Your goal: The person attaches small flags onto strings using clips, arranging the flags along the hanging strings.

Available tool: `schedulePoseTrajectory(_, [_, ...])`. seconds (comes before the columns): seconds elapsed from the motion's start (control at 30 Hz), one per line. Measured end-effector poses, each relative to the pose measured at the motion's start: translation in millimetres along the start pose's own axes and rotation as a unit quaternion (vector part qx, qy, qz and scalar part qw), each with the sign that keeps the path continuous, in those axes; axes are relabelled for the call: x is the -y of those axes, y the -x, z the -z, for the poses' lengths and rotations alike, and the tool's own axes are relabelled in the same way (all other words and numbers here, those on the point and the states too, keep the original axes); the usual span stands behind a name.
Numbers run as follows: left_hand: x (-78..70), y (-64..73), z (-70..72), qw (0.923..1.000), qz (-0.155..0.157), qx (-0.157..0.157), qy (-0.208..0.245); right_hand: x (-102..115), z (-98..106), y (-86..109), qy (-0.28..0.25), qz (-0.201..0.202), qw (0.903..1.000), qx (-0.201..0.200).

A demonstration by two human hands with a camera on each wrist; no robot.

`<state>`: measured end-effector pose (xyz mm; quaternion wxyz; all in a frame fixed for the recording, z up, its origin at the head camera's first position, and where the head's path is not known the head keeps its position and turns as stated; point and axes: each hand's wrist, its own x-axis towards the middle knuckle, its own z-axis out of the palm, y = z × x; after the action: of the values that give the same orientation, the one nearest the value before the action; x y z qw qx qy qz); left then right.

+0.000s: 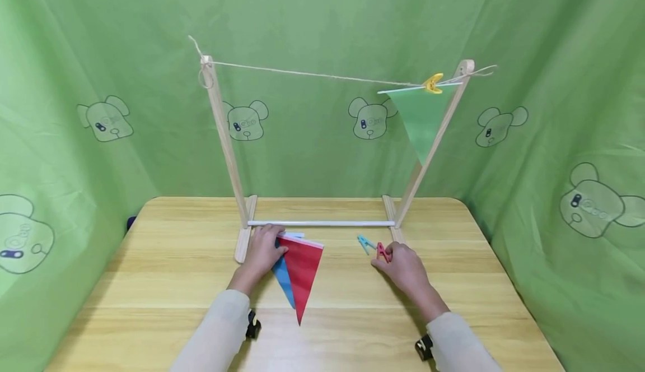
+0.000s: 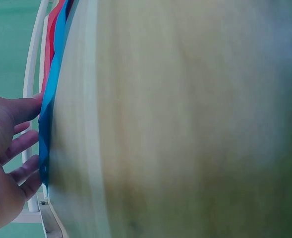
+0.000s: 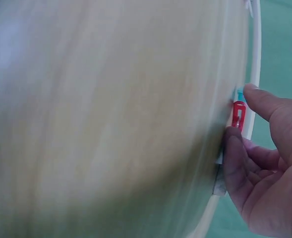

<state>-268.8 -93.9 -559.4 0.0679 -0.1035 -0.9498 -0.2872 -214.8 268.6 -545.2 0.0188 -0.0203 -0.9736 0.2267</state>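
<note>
My left hand grips the white-edged left end of a red pennant, its thumb on the cloth. A blue pennant lies partly under the red one; in the left wrist view the blue pennant runs right beside my fingertips. Across the table, my right hand pinches a red clothespin between thumb and fingers; the red clothespin shows there in the right wrist view too. Just left of it, a light blue clothespin lies on the wooden table.
A wooden frame with a left post, a right post and a white crossbar stands behind the hands. Along its top runs a string. A yellow clothespin holds a green pennant there. Green curtains surround the table.
</note>
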Motion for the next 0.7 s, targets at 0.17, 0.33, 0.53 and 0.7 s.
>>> schedulePoseTrajectory(0.17, [-0.6, -1.0, 0.8, 1.0000, -0.006, 0.004, -0.001, -1.9, -0.3, -2.1, 0.011, -0.003, 0.9999, -0.002])
schedulePoseTrajectory(0.33, [-2.2, -3.0, 3.0, 0.9998, -0.011, 0.018, -0.006, -3.1, -0.8, -3.5, 0.019, -0.003, 0.9998, -0.006])
schedulePoseTrajectory(0.53, [-1.7, -5.8, 5.8, 0.9994, -0.006, 0.033, 0.004, -0.3, 1.0, -3.7, 0.020, -0.007, 0.9998, 0.003])
schedulePoseTrajectory(0.7, [-0.1, -8.1, 3.7, 0.9995, -0.003, 0.028, 0.011, 0.5, 2.5, -2.0, 0.024, -0.008, 0.9997, 0.005])
